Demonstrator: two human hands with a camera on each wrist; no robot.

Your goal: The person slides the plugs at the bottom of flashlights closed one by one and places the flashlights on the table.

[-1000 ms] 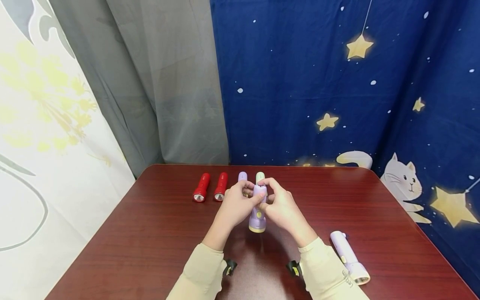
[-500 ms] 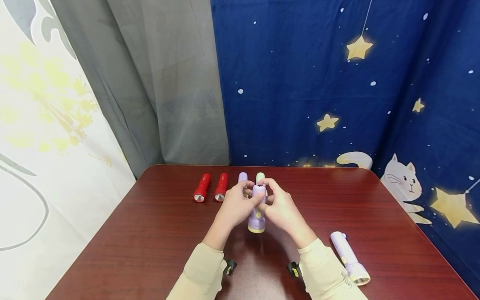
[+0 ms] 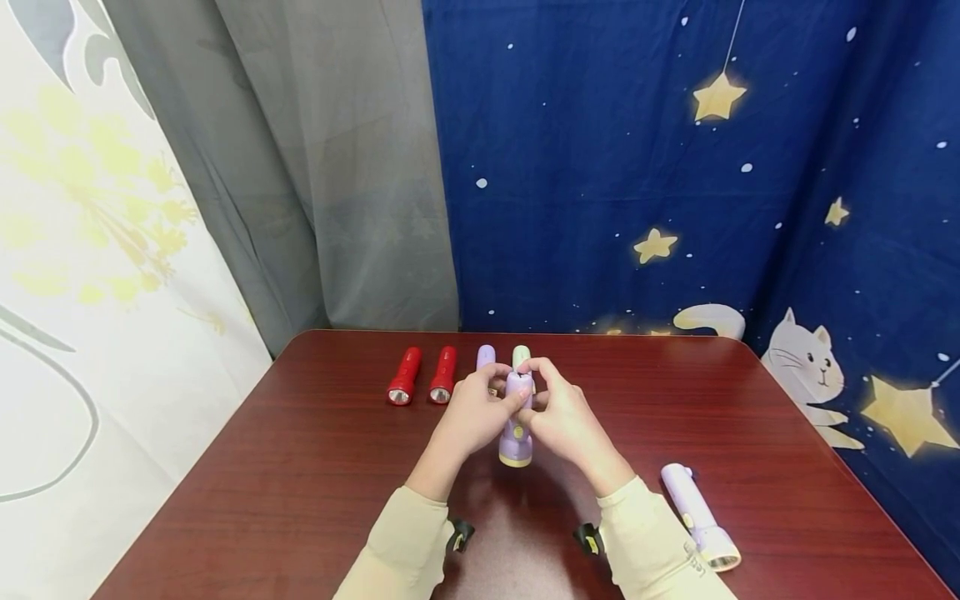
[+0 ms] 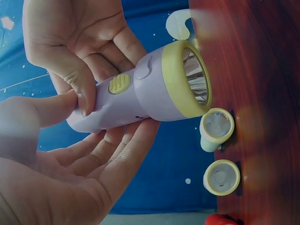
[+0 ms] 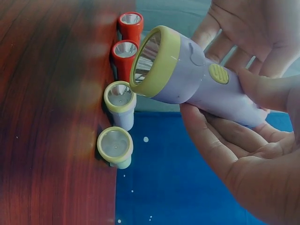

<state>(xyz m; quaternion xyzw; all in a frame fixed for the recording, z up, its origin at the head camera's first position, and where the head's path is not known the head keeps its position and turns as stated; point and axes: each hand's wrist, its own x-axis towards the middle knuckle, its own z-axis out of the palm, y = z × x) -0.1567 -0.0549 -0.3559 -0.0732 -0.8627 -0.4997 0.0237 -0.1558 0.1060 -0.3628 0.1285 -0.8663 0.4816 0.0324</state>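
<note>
A lilac flashlight (image 3: 516, 448) with a pale yellow rim and yellow switch is held above the middle of the table, lens end toward the person. My left hand (image 3: 474, 412) and right hand (image 3: 564, 417) grip its narrow body from both sides. In the left wrist view, both thumbs lie on the flashlight (image 4: 152, 91) behind the switch, and fingers support it from beneath. The right wrist view shows the reflector inside the flashlight's yellow rim (image 5: 173, 58), clear of the fingers. The tail end is partly covered by the hands.
Toward the table's back lie two red flashlights (image 3: 405, 375), a lilac one (image 3: 486, 354) and a pale green one (image 3: 521, 354), the last two partly behind the hands. Another lilac flashlight (image 3: 697, 512) lies by the right forearm. Curtains (image 3: 585, 167) hang behind the table (image 3: 300, 500).
</note>
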